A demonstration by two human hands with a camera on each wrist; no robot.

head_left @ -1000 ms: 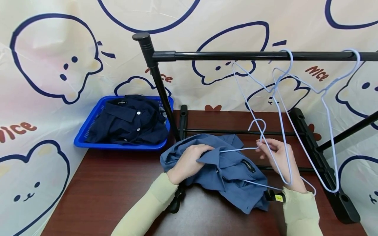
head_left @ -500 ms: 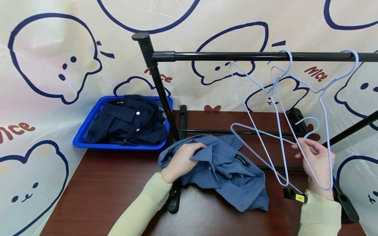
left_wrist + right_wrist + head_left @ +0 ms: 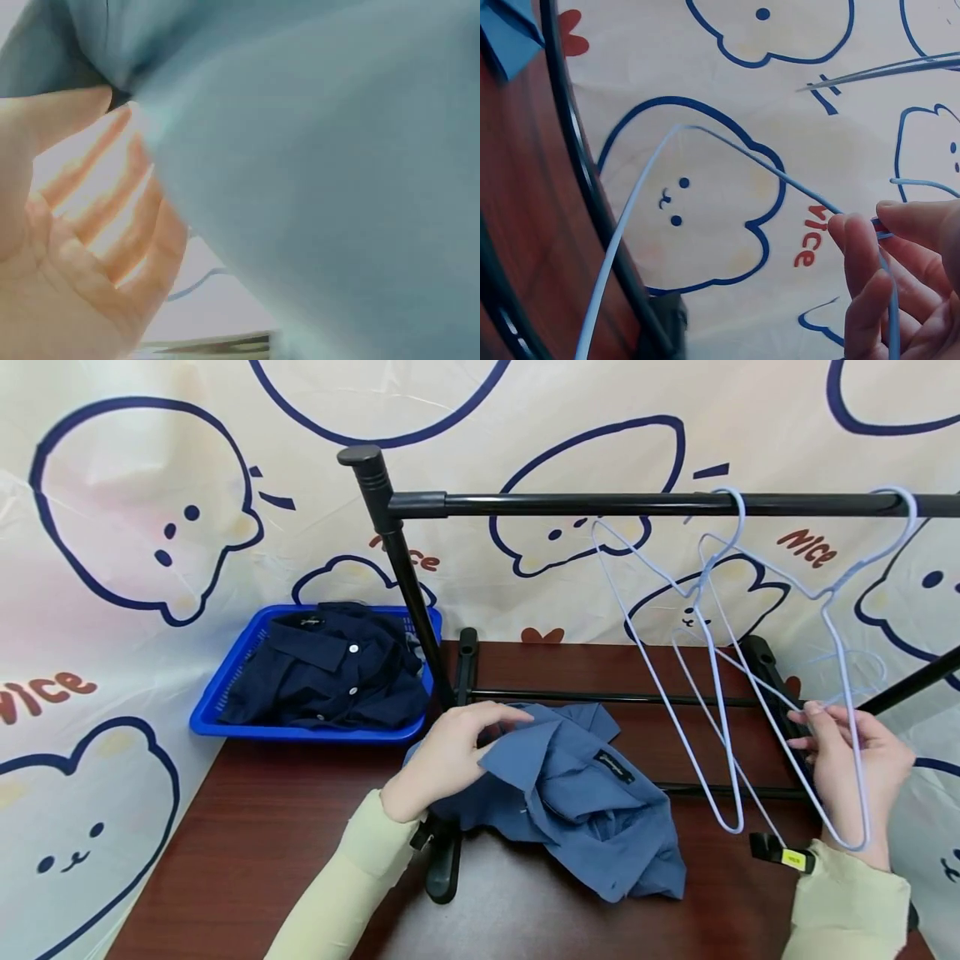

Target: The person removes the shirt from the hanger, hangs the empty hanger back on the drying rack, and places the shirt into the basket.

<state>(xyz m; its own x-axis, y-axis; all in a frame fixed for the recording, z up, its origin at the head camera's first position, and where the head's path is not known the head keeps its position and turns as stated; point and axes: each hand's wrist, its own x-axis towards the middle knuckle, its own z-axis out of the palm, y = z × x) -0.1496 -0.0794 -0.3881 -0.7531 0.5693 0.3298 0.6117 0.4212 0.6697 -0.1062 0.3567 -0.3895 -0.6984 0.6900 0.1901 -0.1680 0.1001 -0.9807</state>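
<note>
A blue-grey collared shirt with a black neck label lies bunched on the table. My left hand is at its collar, fingers mostly straight and a gap showing between thumb and index finger. In the left wrist view the shirt cloth fills most of the picture, fingertips right at its edge. Far to the right, my right hand pinches a light-blue wire hanger near its neck, apart from the shirt. Part of this hanger passes behind the hanging ones in the head view.
Two light-blue hangers hang from the black rack's top bar, in front of my right hand. At the left back stands a blue basket holding a navy shirt. Black rack feet and lower bars cross the brown table.
The hanger has come out of the shirt and moved right with my right hand. My left hand has shifted slightly left and up, its fingers loosening at the collar.
</note>
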